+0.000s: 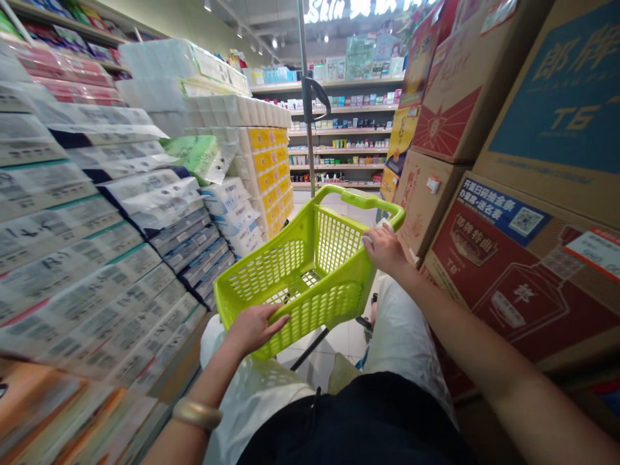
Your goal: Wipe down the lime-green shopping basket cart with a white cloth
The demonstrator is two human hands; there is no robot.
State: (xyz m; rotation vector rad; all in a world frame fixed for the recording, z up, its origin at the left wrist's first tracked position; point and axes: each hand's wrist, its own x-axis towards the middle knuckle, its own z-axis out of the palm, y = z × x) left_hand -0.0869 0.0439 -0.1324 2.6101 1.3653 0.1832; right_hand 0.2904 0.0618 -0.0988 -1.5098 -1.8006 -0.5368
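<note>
A lime-green shopping cart (310,316) with a slotted plastic basket stands tilted in front of my legs, its inside bare. My left hand (259,326) grips the basket's near rim, fingers over the edge and thumb on the outside. At the basket's right side, close to the looped green handle (358,196), my right hand (385,248) is closed on a crumpled white cloth or tissue (383,225), pressed against the rim. Part of that white piece is hidden by the fingers. Dark metal legs (310,349) of the cart show below the basket.
Stacked tissue packs (87,219) rise close on the left, with white paper rolls (237,110) behind them. Large cardboard cartons (508,278) are piled close on the right. A metal pole with a black hook (314,100) stands beyond the cart. Stocked shelves (339,123) line the back.
</note>
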